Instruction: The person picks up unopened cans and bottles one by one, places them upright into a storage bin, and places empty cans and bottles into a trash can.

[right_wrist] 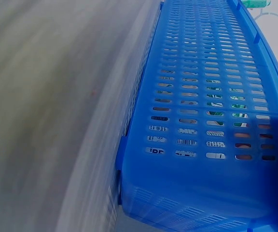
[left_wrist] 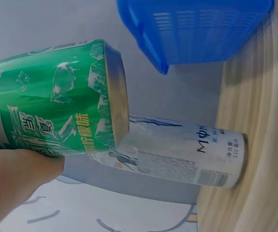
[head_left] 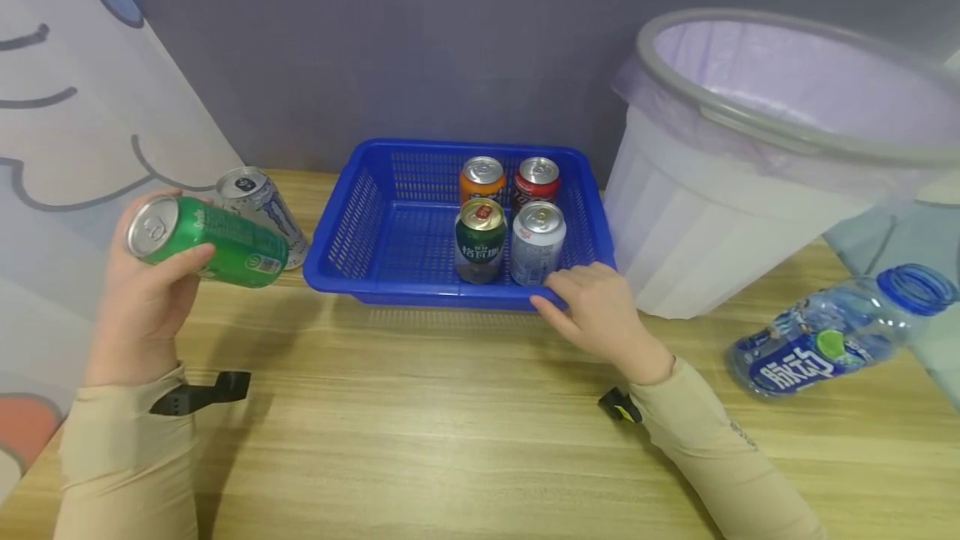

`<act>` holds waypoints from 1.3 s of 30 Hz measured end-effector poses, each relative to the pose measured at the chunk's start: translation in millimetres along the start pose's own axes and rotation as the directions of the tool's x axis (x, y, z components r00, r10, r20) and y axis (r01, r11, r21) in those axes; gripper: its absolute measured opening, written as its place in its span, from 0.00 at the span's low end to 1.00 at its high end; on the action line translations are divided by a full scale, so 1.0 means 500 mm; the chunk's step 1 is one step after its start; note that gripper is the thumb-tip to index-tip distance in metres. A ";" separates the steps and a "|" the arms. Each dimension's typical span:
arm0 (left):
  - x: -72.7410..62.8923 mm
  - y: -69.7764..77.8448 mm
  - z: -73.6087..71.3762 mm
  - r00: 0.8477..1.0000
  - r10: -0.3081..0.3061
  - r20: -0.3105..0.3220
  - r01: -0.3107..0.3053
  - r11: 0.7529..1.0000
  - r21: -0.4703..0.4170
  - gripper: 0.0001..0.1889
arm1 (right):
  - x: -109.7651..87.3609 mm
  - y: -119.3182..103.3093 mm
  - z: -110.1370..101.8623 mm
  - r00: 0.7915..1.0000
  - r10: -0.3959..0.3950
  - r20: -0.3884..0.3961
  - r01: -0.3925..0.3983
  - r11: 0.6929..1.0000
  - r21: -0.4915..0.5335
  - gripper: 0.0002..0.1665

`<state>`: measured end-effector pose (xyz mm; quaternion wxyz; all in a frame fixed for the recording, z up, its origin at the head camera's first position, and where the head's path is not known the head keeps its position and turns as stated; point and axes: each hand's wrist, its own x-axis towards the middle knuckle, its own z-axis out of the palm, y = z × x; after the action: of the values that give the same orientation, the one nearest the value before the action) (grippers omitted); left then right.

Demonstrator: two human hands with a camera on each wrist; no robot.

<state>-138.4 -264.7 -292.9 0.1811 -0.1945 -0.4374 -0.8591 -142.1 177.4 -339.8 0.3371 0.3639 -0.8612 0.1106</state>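
My left hand [head_left: 146, 302] grips a green Sprite soda can [head_left: 225, 242], tilted with its top toward the left and held off the table. Just behind it a white Monster can [head_left: 279, 215] stands upright on the table; in the left wrist view the green can [left_wrist: 57, 101] partly covers that white can [left_wrist: 187, 150]. At the front right corner of a blue plastic basket [head_left: 408, 286], my right hand [head_left: 600, 315] holds the rim, fingers over the edge. Inside the basket's right half stand an orange can [head_left: 480, 183], a red can [head_left: 537, 182], a dark green can [head_left: 480, 244] and a silvery-white can [head_left: 537, 248].
Right of the basket stands a white trash bin [head_left: 675, 198] with a purple liner. An uncapped clear plastic bottle [head_left: 817, 340] with a blue label is at the right side of the wooden table [head_left: 420, 432]. A grey wall [head_left: 390, 40] rises behind the basket.
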 end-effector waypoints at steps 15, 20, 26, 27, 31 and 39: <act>-0.012 0.013 0.054 0.995 0.029 0.094 -0.016 0.991 -0.135 0.32 | 0.000 0.000 0.000 1.000 0.003 0.010 -0.003 1.000 -0.005 0.36; -0.018 0.013 0.065 0.992 0.005 0.130 0.010 0.993 -0.114 0.32 | 0.000 0.000 0.001 1.000 0.001 0.008 -0.001 1.000 -0.008 0.36; -0.023 0.004 0.076 0.984 -0.027 0.174 0.039 0.997 -0.066 0.33 | 0.000 -0.001 0.000 1.000 0.001 0.003 -0.001 1.000 -0.015 0.36; -0.025 0.002 0.078 0.984 -0.036 0.177 0.047 0.997 -0.055 0.33 | 0.000 -0.001 0.000 1.000 0.001 0.003 -0.001 1.000 -0.015 0.36; -0.030 -0.009 0.087 0.984 -0.059 0.169 0.056 0.998 0.018 0.33 | -0.001 -0.001 0.000 1.000 0.002 0.005 -0.002 1.000 -0.022 0.36; -0.033 -0.018 0.110 0.970 -0.085 0.230 0.071 0.995 0.068 0.35 | -0.002 0.001 0.001 1.000 -0.004 0.001 0.004 1.000 -0.029 0.37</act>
<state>-119.0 -212.0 -277.3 0.1004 -0.2710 -0.4881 -0.8236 -142.2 178.3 -340.7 0.3420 0.3609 -0.8622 0.0971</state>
